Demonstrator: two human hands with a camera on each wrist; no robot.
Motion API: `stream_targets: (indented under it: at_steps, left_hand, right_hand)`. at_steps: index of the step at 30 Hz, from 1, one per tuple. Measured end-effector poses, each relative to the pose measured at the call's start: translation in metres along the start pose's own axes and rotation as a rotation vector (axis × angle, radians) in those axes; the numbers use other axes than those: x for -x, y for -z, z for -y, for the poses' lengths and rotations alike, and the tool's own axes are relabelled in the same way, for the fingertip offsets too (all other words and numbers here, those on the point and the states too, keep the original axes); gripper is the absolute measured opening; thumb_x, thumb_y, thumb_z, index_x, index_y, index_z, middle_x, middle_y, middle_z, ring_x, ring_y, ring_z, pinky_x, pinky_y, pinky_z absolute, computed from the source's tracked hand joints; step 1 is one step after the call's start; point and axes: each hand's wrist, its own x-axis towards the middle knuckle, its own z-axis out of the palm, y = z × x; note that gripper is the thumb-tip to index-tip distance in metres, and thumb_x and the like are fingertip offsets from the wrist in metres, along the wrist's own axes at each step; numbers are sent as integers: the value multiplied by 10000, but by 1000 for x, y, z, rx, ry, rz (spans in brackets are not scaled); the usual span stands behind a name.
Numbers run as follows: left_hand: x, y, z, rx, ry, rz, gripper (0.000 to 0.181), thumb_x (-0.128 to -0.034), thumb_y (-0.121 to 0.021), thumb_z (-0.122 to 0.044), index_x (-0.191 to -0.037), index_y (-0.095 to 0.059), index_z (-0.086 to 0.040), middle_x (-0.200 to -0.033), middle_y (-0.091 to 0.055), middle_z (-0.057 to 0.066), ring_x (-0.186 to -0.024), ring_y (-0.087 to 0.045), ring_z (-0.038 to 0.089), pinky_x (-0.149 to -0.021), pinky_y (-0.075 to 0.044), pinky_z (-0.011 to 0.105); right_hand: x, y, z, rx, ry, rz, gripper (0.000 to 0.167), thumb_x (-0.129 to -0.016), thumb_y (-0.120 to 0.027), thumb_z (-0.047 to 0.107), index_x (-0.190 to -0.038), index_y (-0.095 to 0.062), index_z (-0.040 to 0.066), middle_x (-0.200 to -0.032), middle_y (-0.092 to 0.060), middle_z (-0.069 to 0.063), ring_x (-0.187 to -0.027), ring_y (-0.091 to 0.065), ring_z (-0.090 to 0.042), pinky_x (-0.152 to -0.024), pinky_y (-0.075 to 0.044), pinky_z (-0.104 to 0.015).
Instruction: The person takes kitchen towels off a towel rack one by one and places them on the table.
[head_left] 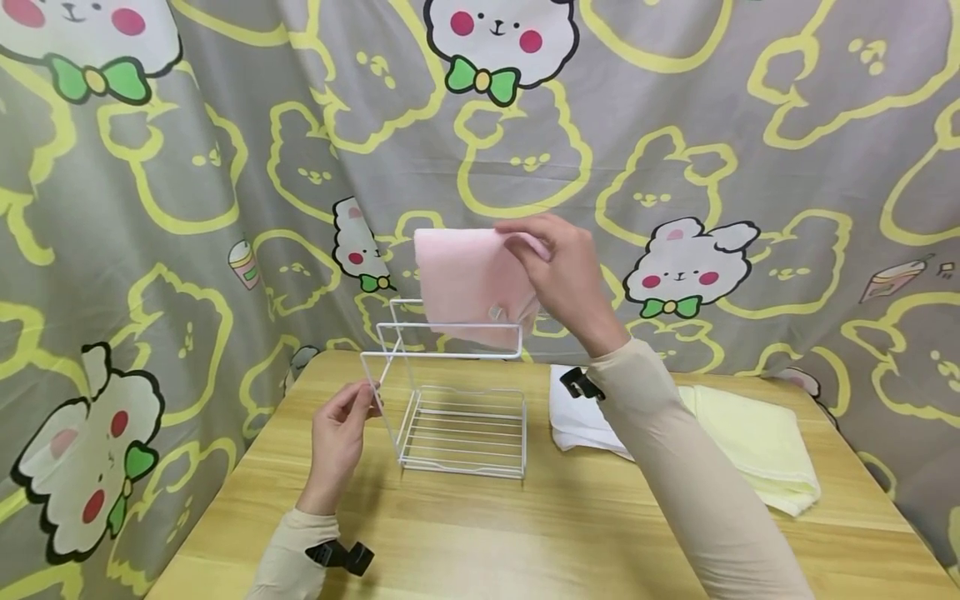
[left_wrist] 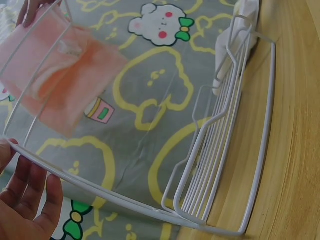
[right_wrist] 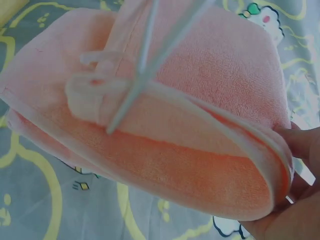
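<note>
A folded pink towel (head_left: 468, 279) hangs from my right hand (head_left: 558, 271), which pinches its upper right corner. Its lower part is behind the front upper bars of a white wire rack (head_left: 450, 355). In the right wrist view, the towel (right_wrist: 225, 65) shows an open fold and a pale loop, with blurred rack bars crossing in front. My left hand (head_left: 339, 437) pinches the rack's left side wire. The left wrist view shows the thumb and fingers of that hand (left_wrist: 25, 200) on the wire, and the slatted base standing on the table.
On the wooden table (head_left: 465, 542), a white cloth (head_left: 577, 412) lies right of the rack, partly hidden by my right forearm. Farther right is a folded pale yellow towel (head_left: 757, 442). A patterned grey curtain (head_left: 675, 100) hangs behind and at both sides.
</note>
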Motion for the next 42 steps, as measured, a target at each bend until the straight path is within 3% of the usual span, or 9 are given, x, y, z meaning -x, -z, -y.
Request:
stream_targets:
  at_steps: [3,8,15,20,23,27,30,35,42]
  left_hand:
    - [0,0,1,0,1,-1,240,-1019,-597,-7,-1104,-636,214,-838,-691,7,-763,-678,114,-753,-629,219]
    - [1,1,1,-5,4,1,258,-1024,-591,-15,-1112,-625,225,-835,-692,-25,-766,-678,102,-759,-630,220]
    - [1,1,-1,-22,18,-7,259,-1030,-590,-33,-1113,-641,207,-849,-691,63,-771,-684,111,-768,-632,226]
    - [1,1,-1,-32,23,-6,250,-1031,-592,-41,-1108,-658,187,-857,-691,90,-777,-684,120,-770,-632,229]
    - [1,1,0,-43,30,-6,271,-1037,-588,-61,-1120,-653,189,-867,-693,79,-787,-685,130,-776,-632,230]
    - [1,1,-1,-44,35,-7,284,-1041,-583,-69,-1127,-646,195,-864,-695,16,-796,-684,142,-777,-631,228]
    - [1,1,-1,-28,32,-7,272,-1036,-589,-58,-1125,-649,192,-860,-693,12,-793,-684,143,-773,-631,229]
    - [1,1,-1,-12,27,-11,240,-1028,-601,-50,-1106,-673,165,-863,-689,70,-786,-690,161,-765,-631,231]
    - [1,0,0,10,13,-4,171,-1026,-596,-35,-1055,-721,78,-845,-699,-15,-770,-695,134,-747,-631,229]
  right_hand:
    - [4,9,-2,-16,-28,-9,197,-953,-728,72,-1132,-794,125,-1109,-764,-36,-1108,-680,-144,-1018,-560,-318]
    - [15,21,-9,-52,-52,-51,201,-954,-729,75,-1135,-793,133,-1113,-761,-22,-1106,-670,-119,-965,-552,-241]
    - [30,34,-13,-95,-88,-104,189,-963,-718,84,-1127,-797,136,-1096,-757,-2,-983,-637,-74,-776,-518,-158]
    - [39,46,-10,-105,-105,-142,179,-965,-718,97,-1124,-798,124,-1113,-752,-7,-961,-593,-72,-746,-508,-166]
    - [43,54,-7,-106,-104,-175,176,-959,-723,83,-1115,-800,114,-1120,-749,-37,-1003,-609,-76,-794,-516,-174]
    - [47,66,-3,-91,-115,-204,177,-959,-717,72,-1107,-802,121,-1117,-747,-41,-1108,-631,-66,-964,-507,-201]
    - [53,73,-1,-71,-133,-201,175,-967,-702,81,-1106,-799,122,-1111,-745,-10,-1116,-627,-59,-998,-495,-198]
    - [66,82,-3,-31,-155,-182,192,-974,-664,70,-1099,-797,133,-1050,-712,47,-1037,-615,-50,-869,-485,-143]
    - [86,91,-12,6,-109,-120,215,-970,-651,10,-1102,-787,112,-1028,-681,88,-975,-602,-34,-800,-468,-119]
